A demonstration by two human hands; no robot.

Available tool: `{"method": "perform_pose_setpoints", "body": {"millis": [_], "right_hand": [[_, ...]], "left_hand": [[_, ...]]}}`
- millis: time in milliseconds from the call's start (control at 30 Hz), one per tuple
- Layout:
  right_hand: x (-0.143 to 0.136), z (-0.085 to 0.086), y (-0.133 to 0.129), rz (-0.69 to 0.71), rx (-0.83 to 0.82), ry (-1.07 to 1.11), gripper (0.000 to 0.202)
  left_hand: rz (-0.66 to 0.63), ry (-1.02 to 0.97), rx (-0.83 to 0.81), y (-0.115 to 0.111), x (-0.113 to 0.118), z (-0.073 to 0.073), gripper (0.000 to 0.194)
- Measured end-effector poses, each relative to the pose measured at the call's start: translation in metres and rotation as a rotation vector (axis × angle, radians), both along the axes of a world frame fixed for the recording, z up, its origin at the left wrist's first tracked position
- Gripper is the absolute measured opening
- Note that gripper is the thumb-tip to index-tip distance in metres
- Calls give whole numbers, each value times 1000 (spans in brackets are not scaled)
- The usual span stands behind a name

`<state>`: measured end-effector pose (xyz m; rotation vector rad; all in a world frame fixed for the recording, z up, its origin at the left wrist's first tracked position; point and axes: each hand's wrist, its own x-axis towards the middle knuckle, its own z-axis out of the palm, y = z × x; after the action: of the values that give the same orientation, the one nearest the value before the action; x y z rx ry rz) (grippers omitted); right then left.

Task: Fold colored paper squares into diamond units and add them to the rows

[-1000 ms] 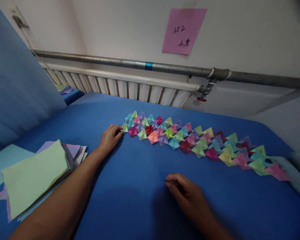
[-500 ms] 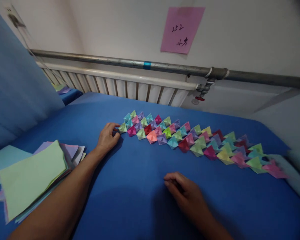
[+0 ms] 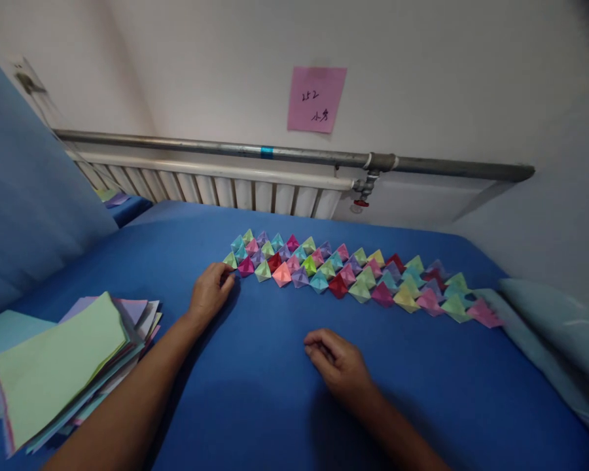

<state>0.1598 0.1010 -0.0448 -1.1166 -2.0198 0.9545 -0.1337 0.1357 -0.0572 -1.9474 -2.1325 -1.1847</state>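
Note:
Several small folded paper boats (image 3: pixel 319 281) in many colours stand in close diagonal rows across the blue surface. At the left end of the rows is a light green paper boat (image 3: pixel 230 260). My left hand (image 3: pixel 210 293) lies beside this green boat, its fingertips at or touching the boat's lower edge, with the thumb apart from the bent fingers. My right hand (image 3: pixel 338 363) is in front of the rows, away from them. Its fingers are curled in and closed, and nothing shows in them.
A stack of coloured paper sheets (image 3: pixel 59 366) lies on the blue bed-like surface (image 3: pixel 255 366) at the left. Behind it run a white radiator (image 3: pixel 224 191) and a metal pipe (image 3: pixel 177 144). A pink note (image 3: pixel 317 98) hangs on the wall. A pale plastic-looking bundle (image 3: pixel 554 327) lies right.
The view has tilted up and shifted right, so everything appears lower and farther left. Both hands keep nearly the same pose, and the paper boats stay in their rows.

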Motion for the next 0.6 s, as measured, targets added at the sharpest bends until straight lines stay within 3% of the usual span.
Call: {"method": "perform_pose_setpoints", "body": {"millis": [300,600], "right_hand": [[-1,1,0,1,0,-2,16],[-3,2,0,6,15,-24,16]], "left_hand": [[-64,-15,-36,17,6,-2,13],[-99,-18,-74,19,4,0,10]]}}
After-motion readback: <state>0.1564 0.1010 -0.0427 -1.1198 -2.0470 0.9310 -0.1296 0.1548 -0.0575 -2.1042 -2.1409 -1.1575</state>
